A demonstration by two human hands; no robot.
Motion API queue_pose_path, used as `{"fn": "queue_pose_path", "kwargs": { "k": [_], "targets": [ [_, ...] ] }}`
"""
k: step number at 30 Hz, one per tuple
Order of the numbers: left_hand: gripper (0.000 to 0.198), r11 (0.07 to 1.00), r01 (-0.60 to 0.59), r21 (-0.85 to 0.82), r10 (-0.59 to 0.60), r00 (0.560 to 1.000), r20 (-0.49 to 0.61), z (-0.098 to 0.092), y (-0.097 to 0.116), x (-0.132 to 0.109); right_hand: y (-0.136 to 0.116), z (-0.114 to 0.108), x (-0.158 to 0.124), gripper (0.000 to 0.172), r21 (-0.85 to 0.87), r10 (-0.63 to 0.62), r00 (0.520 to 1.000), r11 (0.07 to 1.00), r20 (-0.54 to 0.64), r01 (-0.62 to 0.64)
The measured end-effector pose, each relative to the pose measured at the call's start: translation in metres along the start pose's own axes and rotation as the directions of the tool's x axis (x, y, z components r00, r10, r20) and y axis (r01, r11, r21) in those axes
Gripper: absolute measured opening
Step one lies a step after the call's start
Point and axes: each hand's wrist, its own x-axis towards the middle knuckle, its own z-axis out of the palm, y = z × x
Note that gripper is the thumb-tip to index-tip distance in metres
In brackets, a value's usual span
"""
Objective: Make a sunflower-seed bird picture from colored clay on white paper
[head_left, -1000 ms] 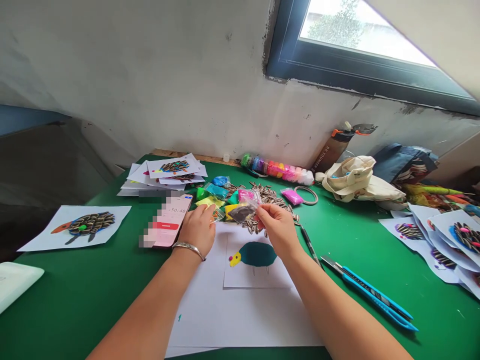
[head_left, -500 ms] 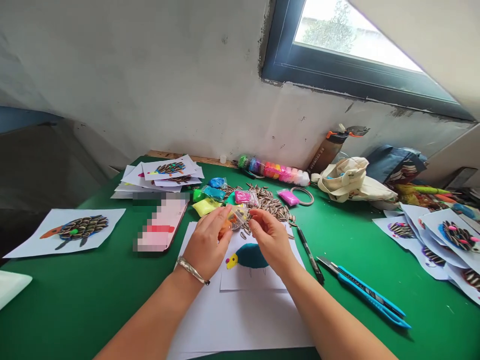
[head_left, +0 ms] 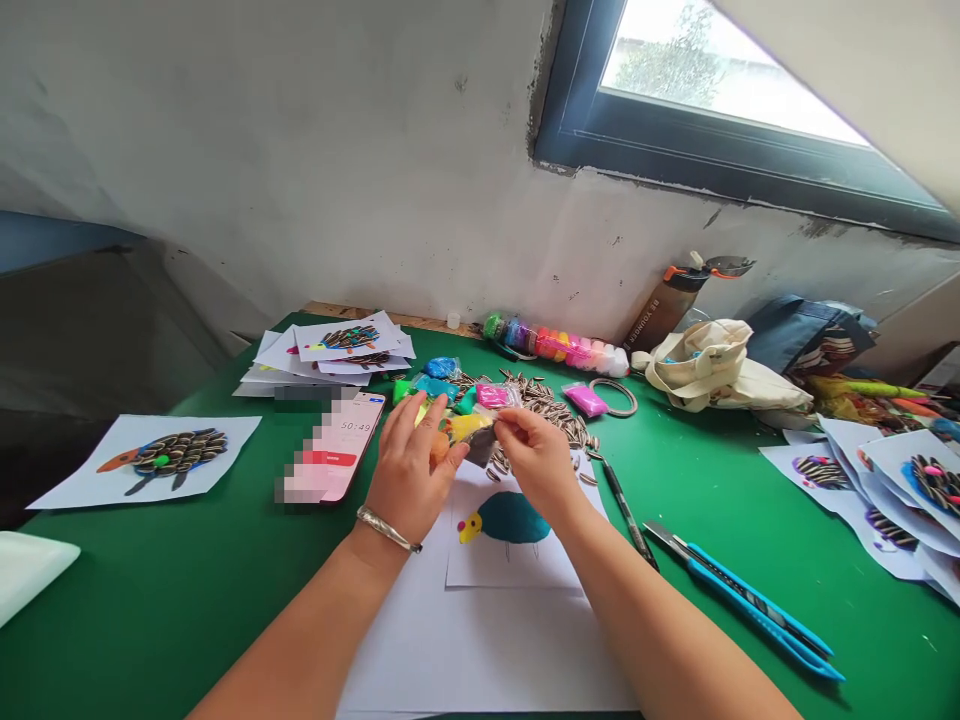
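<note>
My left hand (head_left: 409, 465), with a silver bracelet at its wrist, holds a lump of orange clay (head_left: 439, 447) between thumb and fingers. My right hand (head_left: 534, 455) pinches the edge of a small clear plastic bag (head_left: 480, 448), stretched between both hands. Below them lies a paper with a drawn animal: a dark teal clay body (head_left: 514, 518), a yellow clay head (head_left: 470, 529) with a pink nose, and thin pencilled legs. Just behind the hands are sunflower seeds (head_left: 551, 410) and packets of coloured clay, such as a pink packet (head_left: 493, 396).
A phone (head_left: 352, 440) lies left of the hands. To the right are a black pen (head_left: 628, 515) and a blue utility knife (head_left: 757, 600) with its blade out. Finished seed pictures (head_left: 180, 460) lie on both sides. A bottle (head_left: 664, 305) and cloth bag (head_left: 705, 365) stand behind.
The plastic bag is now drawn out between my hands, its edge in my right fingers. My left fingers have spread a little, and the view has shifted slightly.
</note>
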Motion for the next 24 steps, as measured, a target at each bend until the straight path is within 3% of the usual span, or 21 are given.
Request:
{"fn": "queue_pose_path", "kwargs": {
  "k": [3,5,8,11,14,17,21,24],
  "targets": [
    [0.055,0.984,0.042,-0.174,-0.031,0.998,0.063,-0.004,0.016,-0.004,-0.007,-0.012,-0.014,0.016,0.307,0.149,0.989,0.941,0.008,-0.144],
    [0.059,0.929,0.199,-0.312,-0.143,0.971,0.191,-0.006,0.024,-0.006,-0.011,-0.017,-0.024,0.018,0.434,0.216,0.975,0.874,0.055,-0.218],
    [0.046,0.768,0.477,-0.427,-0.273,0.847,0.456,-0.008,0.033,-0.005,-0.011,-0.019,-0.035,0.020,0.463,0.277,0.957,0.839,0.090,-0.286],
    [0.033,0.689,0.580,-0.434,-0.275,0.764,0.584,-0.011,0.037,-0.001,-0.004,-0.022,-0.042,0.024,0.411,0.259,0.962,0.870,0.090,-0.273],
    [0.036,0.689,0.588,-0.423,-0.285,0.756,0.589,-0.012,0.038,0.001,0.001,-0.029,-0.046,0.020,0.204,0.068,0.998,0.977,0.004,-0.067],
    [0.040,0.724,0.570,-0.388,-0.292,0.763,0.577,-0.011,0.037,-0.001,0.002,-0.037,-0.049,0.012,0.003,-0.137,0.991,0.991,-0.012,0.137],
    [0.039,0.765,0.517,-0.383,-0.252,0.789,0.561,-0.008,0.036,-0.004,0.001,-0.041,-0.050,0.011,-0.081,-0.165,0.986,0.983,-0.029,0.163],
    [0.034,0.811,0.465,-0.355,-0.235,0.815,0.530,-0.008,0.036,-0.003,0.001,-0.040,-0.050,0.010,-0.086,-0.107,0.994,0.991,-0.021,0.104]
  ]
}}
